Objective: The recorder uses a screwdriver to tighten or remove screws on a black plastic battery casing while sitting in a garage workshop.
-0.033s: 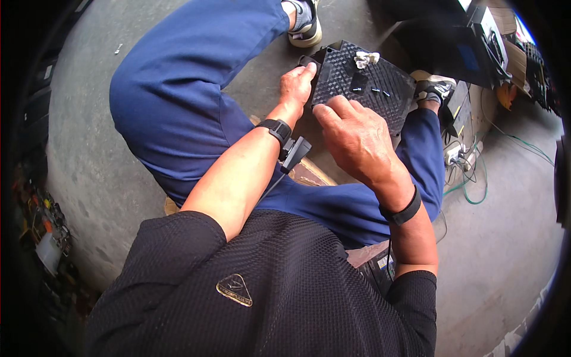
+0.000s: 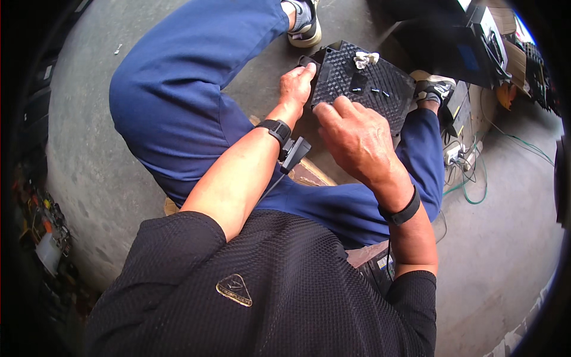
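A black panel with a woven-looking relief [image 2: 392,74] lies between my feet, tilted in view. On it rest a crumpled white scrap [image 2: 366,59], a small dark rectangular piece [image 2: 358,81] and several small silvery screw-like parts [image 2: 376,91]. At the panel's left side my left hand [image 2: 295,86] is closed round a dark object [image 2: 306,61] whose kind I cannot make out. My right hand [image 2: 357,137] hovers over the panel's near left corner, its fingers curled in a pinch. Its own back hides whatever sits between those fingertips.
Black box-shaped equipment [image 2: 446,50] stands beyond my right shoe [image 2: 434,87]. Close by, a white power strip [image 2: 454,153] and a green cable [image 2: 485,184] lie on the grey concrete floor [image 2: 499,244]. Mixed clutter [image 2: 50,238] lines the left edge.
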Demonstrator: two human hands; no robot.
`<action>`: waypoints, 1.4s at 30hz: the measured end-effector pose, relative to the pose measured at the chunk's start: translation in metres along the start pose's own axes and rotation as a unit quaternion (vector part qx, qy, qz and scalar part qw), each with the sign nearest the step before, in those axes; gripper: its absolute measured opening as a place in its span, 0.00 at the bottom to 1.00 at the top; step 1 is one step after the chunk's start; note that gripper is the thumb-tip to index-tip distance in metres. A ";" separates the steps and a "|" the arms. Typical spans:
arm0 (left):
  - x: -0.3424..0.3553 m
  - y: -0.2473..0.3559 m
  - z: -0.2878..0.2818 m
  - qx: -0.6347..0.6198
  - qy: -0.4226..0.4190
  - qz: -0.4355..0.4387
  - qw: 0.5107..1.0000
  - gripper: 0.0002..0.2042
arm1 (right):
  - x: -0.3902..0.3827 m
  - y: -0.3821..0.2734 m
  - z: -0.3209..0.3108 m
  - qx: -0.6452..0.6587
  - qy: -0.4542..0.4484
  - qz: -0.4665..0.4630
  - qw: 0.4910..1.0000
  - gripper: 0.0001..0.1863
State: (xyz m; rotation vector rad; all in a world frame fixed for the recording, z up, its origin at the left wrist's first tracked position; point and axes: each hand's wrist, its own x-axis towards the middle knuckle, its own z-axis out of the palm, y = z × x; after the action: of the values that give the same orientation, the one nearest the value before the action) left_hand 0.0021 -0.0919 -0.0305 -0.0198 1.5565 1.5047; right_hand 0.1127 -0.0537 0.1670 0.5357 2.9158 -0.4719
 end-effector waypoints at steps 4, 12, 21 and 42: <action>0.000 0.002 0.000 0.007 -0.006 0.008 1.000 0.18 | 0.001 0.001 -0.005 0.020 0.078 -0.007 0.997 0.08; 0.001 -0.001 0.000 0.009 0.003 0.011 1.000 0.18 | 0.002 0.005 -0.003 -0.003 0.010 0.010 1.000 0.14; 0.003 -0.003 0.000 0.013 -0.004 0.003 1.000 0.18 | 0.000 0.003 -0.003 0.032 0.042 0.002 0.999 0.16; 0.001 0.001 -0.001 0.007 -0.009 -0.005 1.000 0.18 | -0.002 0.003 -0.005 0.025 -0.056 0.024 0.998 0.19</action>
State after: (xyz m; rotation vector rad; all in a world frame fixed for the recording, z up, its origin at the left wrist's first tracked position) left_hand 0.0000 -0.0919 -0.0304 -0.0059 1.5517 1.4820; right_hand 0.1150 -0.0497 0.1713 0.5665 2.7852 -0.5501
